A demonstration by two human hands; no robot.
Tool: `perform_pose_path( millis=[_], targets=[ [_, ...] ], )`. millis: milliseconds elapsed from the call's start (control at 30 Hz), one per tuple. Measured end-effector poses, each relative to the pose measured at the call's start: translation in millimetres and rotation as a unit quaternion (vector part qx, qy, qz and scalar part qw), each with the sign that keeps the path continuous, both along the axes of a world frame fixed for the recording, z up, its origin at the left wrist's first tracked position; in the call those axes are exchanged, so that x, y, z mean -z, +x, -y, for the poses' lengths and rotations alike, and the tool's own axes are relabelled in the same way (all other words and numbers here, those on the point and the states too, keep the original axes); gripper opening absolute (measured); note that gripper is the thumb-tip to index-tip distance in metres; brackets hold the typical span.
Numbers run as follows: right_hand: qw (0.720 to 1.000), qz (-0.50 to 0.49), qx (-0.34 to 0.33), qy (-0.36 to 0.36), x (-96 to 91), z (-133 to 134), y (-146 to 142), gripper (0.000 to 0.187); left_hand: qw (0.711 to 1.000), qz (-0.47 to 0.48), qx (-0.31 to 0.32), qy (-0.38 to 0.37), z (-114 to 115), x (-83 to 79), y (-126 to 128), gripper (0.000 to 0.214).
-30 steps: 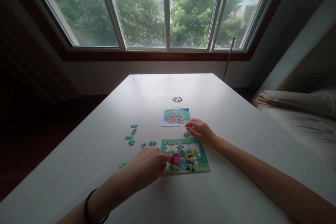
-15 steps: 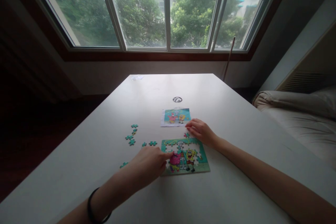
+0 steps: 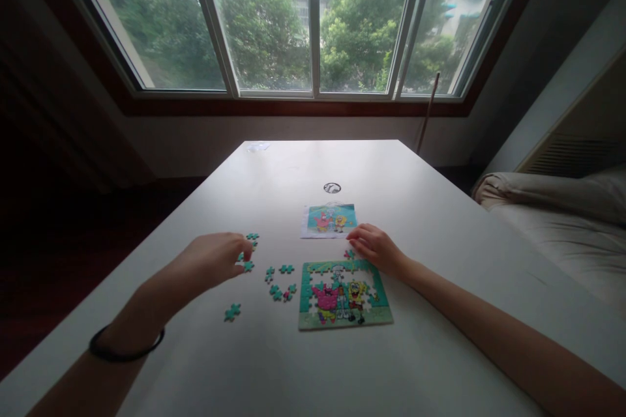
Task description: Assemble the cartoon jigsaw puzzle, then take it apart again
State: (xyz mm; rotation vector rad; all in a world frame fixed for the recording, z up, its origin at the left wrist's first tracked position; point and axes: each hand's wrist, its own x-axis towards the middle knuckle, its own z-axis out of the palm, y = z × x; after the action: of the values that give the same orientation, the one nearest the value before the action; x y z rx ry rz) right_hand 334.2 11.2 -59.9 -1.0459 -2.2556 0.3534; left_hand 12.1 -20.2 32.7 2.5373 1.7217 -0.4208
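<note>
My left hand point(image 3: 218, 257) hovers over a cluster of teal puzzle pieces point(image 3: 248, 266) on the left, thumb and forefinger apart, with nothing visible between them. The hand partly covers the cluster. To its right lies a cartoon jigsaw puzzle point(image 3: 306, 319) in its tray, partly filled, with pale gaps around the figures. My right hand point(image 3: 372, 246) rests beyond the puzzle's upper right corner, fingers loosely extended on the table. Its fingertips lie by the lower right corner of a printed reference picture point(image 3: 332, 219), and a small pink-and-teal puzzle piece point(image 3: 349, 253) sits just below them.
Several loose puzzle pieces point(image 3: 276, 292) lie between my left hand and the puzzle. A single teal piece point(image 3: 232, 312) is nearer me on the white table point(image 3: 195, 365). Farther back are a round table hole point(image 3: 332, 188) and a clear plastic scrap point(image 3: 257, 146).
My left hand has moved from the puzzle, where its forefinger touched the pink figure, leftward to the loose pieces. Pieces it was covering now show. My right hand has stayed in place.
</note>
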Motion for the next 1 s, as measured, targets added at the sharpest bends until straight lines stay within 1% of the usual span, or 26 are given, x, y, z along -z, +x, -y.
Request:
perform_pose_path(
  millis=[67,100,167,267,367,467,600,767,900,1000],
  targets=[
    [1.000,0.001,-0.002,0.002,0.8,-0.4,0.3,0.015,1.000,-0.003,-0.011,-0.017,-0.8,2.9,0.1,0.013],
    [1.000,0.001,-0.003,0.003,1.2,-0.5,0.5,0.015,1.000,0.005,-0.006,-0.026,0.3,5.1,3.3,0.013],
    [1.000,0.001,-0.003,0.003,1.6,-0.7,0.5,0.015,0.998,0.042,0.028,-0.038,4.0,10.2,13.4,0.016],
    [1.000,0.004,-0.002,0.001,1.0,-0.2,0.1,0.015,0.991,0.091,0.090,-0.037,9.6,17.3,29.9,0.028],
    [1.000,0.004,-0.001,-0.002,-0.4,0.7,-0.5,0.015,0.986,0.110,0.119,-0.050,13.1,21.2,40.1,0.031],
    [1.000,0.002,-0.003,-0.002,-1.3,1.5,-0.7,0.015,0.982,0.121,0.130,-0.067,14.9,22.9,44.8,0.023],
    [1.000,0.001,-0.004,-0.001,-1.4,1.7,-0.2,0.015,0.981,0.123,0.136,-0.067,16.3,25.8,47.9,0.014],
    [1.000,-0.001,-0.009,0.004,0.1,0.7,0.2,0.015,0.977,0.135,0.150,-0.073,17.6,27.4,49.5,0.010],
    [1.000,0.004,-0.009,0.005,0.1,0.5,0.4,0.015,0.978,0.136,0.143,-0.068,18.5,26.3,51.3,0.014],
    [1.000,0.005,-0.010,0.006,-0.4,0.7,0.4,0.015,0.978,0.137,0.136,-0.076,18.2,27.6,51.6,0.012]
  ],
)
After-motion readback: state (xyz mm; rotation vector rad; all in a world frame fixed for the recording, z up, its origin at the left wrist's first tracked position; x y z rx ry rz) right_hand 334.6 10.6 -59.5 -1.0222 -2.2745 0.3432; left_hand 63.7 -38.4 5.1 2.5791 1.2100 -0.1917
